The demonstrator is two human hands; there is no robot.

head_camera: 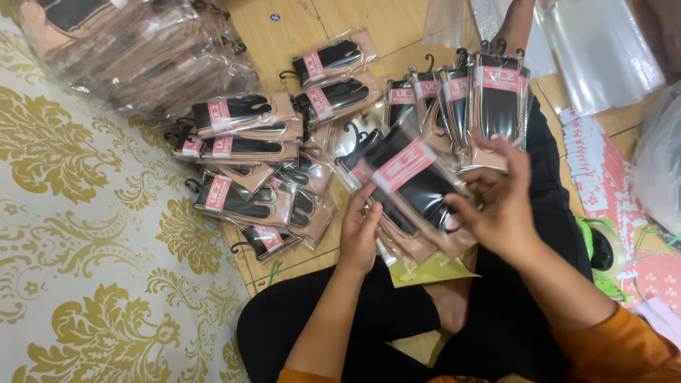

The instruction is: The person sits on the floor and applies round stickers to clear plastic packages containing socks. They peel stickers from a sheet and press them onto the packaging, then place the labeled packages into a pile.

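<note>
Both hands hold one clear flat packet [415, 186] with a dark sock inside and a red-pink label band across its upper part, tilted, above the lap. Left hand [360, 230] pinches the packet's lower left edge, grip closed on it. Right hand [500, 206] grips the right edge, fingers curled over the plastic; more packets seem stacked underneath, hard to count. Behind the hands, a row of packets [461, 99] stands upright with black hooks on top and red bands near the top. To the left, a loose pile of packets [255, 159] lies on the wood floor [284, 35], bands pointing various ways. A bagged bundle [135, 50] sits top left, contents blurred by plastic. A white and gold patterned mat [85, 234] covers the left side, its edge meeting the pile. A yellow sheet [425, 272] peeks under the hands. Clear bags [603, 50] top right, pink printed sheets [610, 191] right, partly cut off. A green tape dispenser [599, 248] sits half hidden by the right arm. Little free floor near the hands.
</note>
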